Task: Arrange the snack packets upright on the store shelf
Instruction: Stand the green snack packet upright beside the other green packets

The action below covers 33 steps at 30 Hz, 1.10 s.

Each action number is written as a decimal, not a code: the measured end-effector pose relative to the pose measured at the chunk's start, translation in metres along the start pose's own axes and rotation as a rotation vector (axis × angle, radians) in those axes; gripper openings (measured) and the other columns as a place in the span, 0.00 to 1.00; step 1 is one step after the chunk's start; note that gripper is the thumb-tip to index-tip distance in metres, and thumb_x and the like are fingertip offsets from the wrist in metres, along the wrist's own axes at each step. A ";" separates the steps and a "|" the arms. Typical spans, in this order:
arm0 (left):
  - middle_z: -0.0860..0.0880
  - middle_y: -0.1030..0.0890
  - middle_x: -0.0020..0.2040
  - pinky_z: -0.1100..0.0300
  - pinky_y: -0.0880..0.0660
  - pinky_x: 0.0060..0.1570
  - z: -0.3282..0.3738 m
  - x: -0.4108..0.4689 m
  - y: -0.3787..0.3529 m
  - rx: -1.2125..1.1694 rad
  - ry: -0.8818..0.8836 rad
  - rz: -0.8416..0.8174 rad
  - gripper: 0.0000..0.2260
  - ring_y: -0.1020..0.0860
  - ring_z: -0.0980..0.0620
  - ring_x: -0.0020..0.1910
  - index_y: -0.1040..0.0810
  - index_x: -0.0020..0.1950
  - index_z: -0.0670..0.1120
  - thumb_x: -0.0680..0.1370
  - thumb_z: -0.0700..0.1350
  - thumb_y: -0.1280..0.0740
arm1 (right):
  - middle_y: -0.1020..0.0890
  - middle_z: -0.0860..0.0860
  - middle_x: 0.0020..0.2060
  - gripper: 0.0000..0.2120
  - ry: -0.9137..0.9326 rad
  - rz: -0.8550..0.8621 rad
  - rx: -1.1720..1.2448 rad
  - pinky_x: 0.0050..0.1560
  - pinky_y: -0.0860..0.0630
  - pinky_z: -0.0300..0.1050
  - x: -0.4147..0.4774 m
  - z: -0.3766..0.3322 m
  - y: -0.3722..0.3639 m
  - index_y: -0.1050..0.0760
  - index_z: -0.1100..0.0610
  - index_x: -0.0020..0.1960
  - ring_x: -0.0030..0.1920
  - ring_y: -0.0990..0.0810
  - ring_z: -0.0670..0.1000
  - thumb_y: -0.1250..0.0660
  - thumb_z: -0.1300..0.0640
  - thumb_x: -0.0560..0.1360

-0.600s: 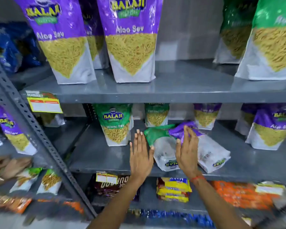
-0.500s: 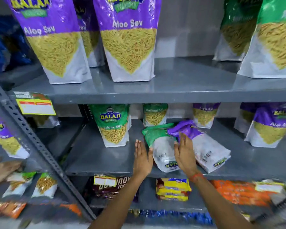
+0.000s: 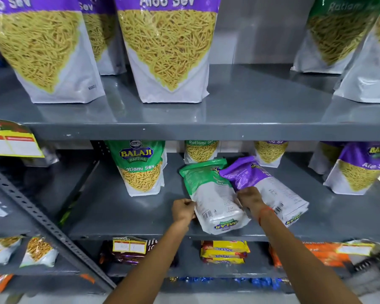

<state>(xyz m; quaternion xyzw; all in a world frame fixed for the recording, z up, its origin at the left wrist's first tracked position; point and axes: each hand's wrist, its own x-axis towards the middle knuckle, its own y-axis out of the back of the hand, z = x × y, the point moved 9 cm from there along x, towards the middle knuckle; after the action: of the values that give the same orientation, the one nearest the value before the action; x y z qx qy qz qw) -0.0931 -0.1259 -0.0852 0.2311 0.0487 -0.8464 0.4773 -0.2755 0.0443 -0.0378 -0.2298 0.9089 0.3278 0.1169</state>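
A green Ratlami Sev packet (image 3: 213, 194) lies on its back on the middle grey shelf (image 3: 123, 216), its base toward me. My left hand (image 3: 183, 209) grips its left edge and my right hand (image 3: 250, 199) grips its right edge. A purple Aloo Sev packet (image 3: 272, 189) lies flat just to the right, partly under my right wrist. An upright green Ratlami Sev packet (image 3: 142, 167) stands to the left. More packets stand upright at the back, among them a green one (image 3: 201, 150) and a purple one (image 3: 270, 152). Another purple packet (image 3: 360, 170) stands at the right.
Large Aloo Sev packets (image 3: 167, 47) and green packets (image 3: 342, 34) stand on the upper shelf (image 3: 239, 128). A yellow price tag (image 3: 11, 141) hangs at the left. Biscuit packs (image 3: 224, 252) and orange packs (image 3: 320, 253) fill the lower shelf. A slotted metal upright (image 3: 42, 220) runs diagonally at the left.
Both hands were open and flat over the lying packets. They have now closed on the two sides of the green packet. The camera has come closer to the shelf.
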 end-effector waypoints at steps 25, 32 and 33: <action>0.43 0.20 0.39 0.56 0.27 0.42 0.069 -0.051 0.033 0.128 -0.509 0.206 0.04 0.24 0.50 0.36 0.23 0.46 0.40 0.77 0.36 0.38 | 0.27 0.51 0.27 0.07 0.416 0.101 0.247 0.27 0.30 0.37 -0.011 -0.025 0.001 0.30 0.60 0.43 0.25 0.28 0.47 0.43 0.62 0.78; 0.32 0.19 0.43 0.48 0.25 0.44 0.117 0.001 0.014 0.267 -0.599 0.236 0.05 0.20 0.37 0.42 0.25 0.47 0.34 0.76 0.33 0.39 | 0.22 0.59 0.41 0.06 0.522 0.222 0.306 0.42 0.32 0.43 0.019 -0.048 0.007 0.26 0.66 0.46 0.41 0.26 0.53 0.41 0.66 0.77; 0.32 0.18 0.44 0.48 0.25 0.44 0.118 0.007 0.013 0.276 -0.595 0.239 0.05 0.20 0.36 0.43 0.25 0.48 0.34 0.76 0.33 0.40 | 0.21 0.60 0.41 0.06 0.526 0.206 0.280 0.41 0.31 0.43 0.020 -0.045 0.003 0.26 0.66 0.46 0.41 0.26 0.54 0.41 0.66 0.76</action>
<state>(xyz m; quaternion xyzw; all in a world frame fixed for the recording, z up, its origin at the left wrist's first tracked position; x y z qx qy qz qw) -0.1262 -0.1741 0.0184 0.0409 -0.2348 -0.8135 0.5305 -0.2972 0.0107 -0.0095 -0.1950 0.9628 0.1390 -0.1255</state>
